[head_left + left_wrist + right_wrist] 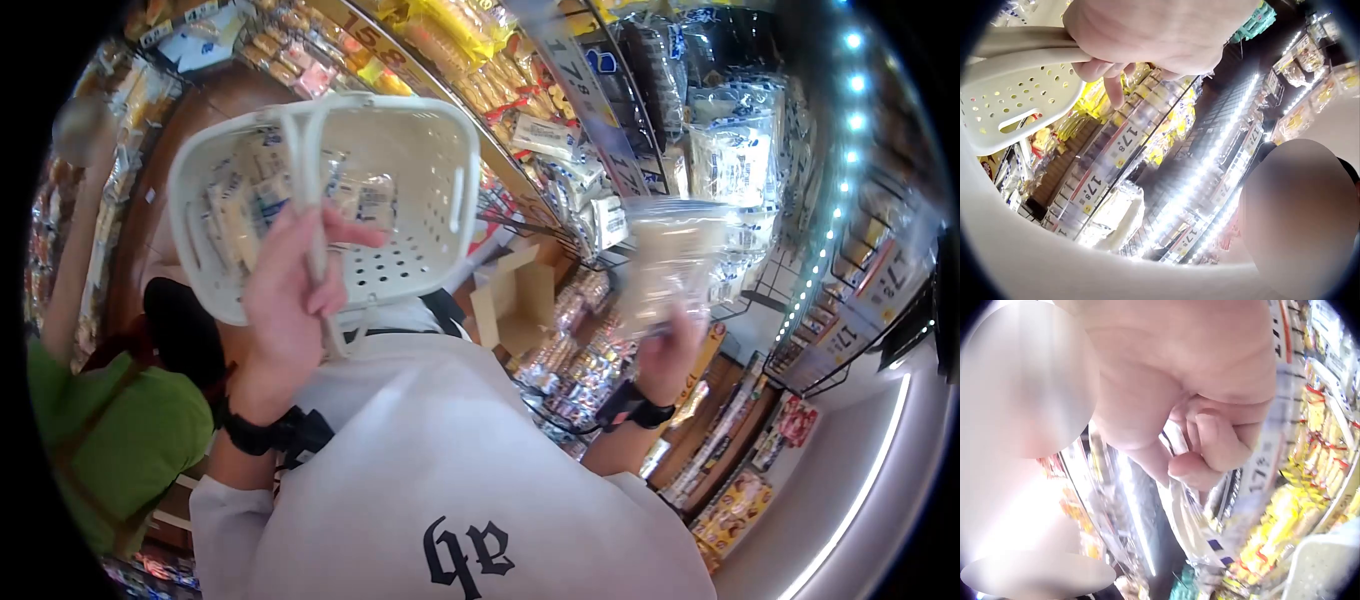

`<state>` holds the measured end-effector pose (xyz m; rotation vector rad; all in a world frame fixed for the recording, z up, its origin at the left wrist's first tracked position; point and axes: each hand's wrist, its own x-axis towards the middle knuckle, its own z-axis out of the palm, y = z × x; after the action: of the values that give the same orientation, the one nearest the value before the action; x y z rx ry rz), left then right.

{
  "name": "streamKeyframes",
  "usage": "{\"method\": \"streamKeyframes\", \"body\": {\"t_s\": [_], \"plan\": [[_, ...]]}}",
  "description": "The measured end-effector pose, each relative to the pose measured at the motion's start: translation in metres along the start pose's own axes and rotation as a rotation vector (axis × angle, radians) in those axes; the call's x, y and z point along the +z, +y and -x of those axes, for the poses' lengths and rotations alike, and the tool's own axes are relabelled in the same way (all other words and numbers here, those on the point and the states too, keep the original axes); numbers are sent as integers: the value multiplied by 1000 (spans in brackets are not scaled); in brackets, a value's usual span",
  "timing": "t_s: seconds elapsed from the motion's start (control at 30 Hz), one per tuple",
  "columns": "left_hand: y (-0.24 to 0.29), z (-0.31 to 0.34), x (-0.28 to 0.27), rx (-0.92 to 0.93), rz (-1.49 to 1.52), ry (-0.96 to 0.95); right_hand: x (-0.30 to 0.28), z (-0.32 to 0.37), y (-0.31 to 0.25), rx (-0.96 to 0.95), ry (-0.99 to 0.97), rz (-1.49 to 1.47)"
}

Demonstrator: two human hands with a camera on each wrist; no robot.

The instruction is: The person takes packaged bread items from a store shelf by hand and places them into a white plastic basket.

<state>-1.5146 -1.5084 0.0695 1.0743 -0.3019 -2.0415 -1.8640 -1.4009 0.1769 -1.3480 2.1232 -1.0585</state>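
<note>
My left hand (290,290) grips the handles of a white perforated basket (420,255), with one finger stretched out; several clear packages (235,215) lie inside it. In the left wrist view the hand (1154,37) is beside the basket's side wall (1016,100). My right hand (672,355) pinches a clear plastic package of pale food (672,260), blurred, in front of the shelf. The right wrist view has the fingers of this hand (1200,450) curled on the package's edge, with the pale package (1182,519) hanging below.
Wire shelves with white-and-blue packages (735,160) stand behind the right hand. Yellow snack packs (450,40) fill the racks ahead. An open cardboard box (513,300) is below the shelf. Someone in a green top (130,430) is close on the left.
</note>
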Motion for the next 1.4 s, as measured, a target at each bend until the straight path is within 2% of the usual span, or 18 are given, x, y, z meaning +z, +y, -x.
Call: {"method": "streamKeyframes", "body": {"t_s": [0.03,0.07,0.13,0.17,0.27,0.3,0.33,0.4,0.43,0.5,0.67,0.7,0.83,0.97,1.07,1.1,1.3,1.4], "plan": [[0,2,-4,12,38,9,-25,-9,18,-66,135,-164],[0,2,-9,26,75,17,-47,-22,20,294,224,-777],[-2,3,-16,24,147,46,-72,-52,18,134,32,-912],[-4,3,-19,27,180,59,-82,-66,18,160,217,-961],[-7,2,-23,4,237,155,-109,-102,34,86,162,-1238],[-9,1,-22,6,264,166,-124,-113,47,111,192,-1332],[-11,2,-22,7,259,171,-116,-123,37,132,279,-1359],[-15,0,-22,19,251,180,-155,-154,61,128,72,-1413],[-18,0,-25,28,258,146,-145,-159,51,123,159,-1454],[-20,-1,-26,27,267,118,-157,-181,50,129,99,-1548],[-24,-2,-19,17,258,155,-196,-231,63,307,75,-1602],[-25,-2,-19,22,258,147,-188,-233,55,354,54,-1621],[-29,-1,-14,23,222,177,-202,-260,60,456,-142,-1651],[-28,1,-7,22,203,215,-173,-272,41,270,182,-1552],[-31,1,-8,35,226,206,-169,-274,30,391,106,-1692],[-32,1,-10,46,235,194,-190,-284,52,318,94,-1612],[-36,7,-11,91,265,229,-173,-283,60,-199,115,-76],[-35,11,-9,101,262,245,-189,-299,82,-191,-22,-544]]}}
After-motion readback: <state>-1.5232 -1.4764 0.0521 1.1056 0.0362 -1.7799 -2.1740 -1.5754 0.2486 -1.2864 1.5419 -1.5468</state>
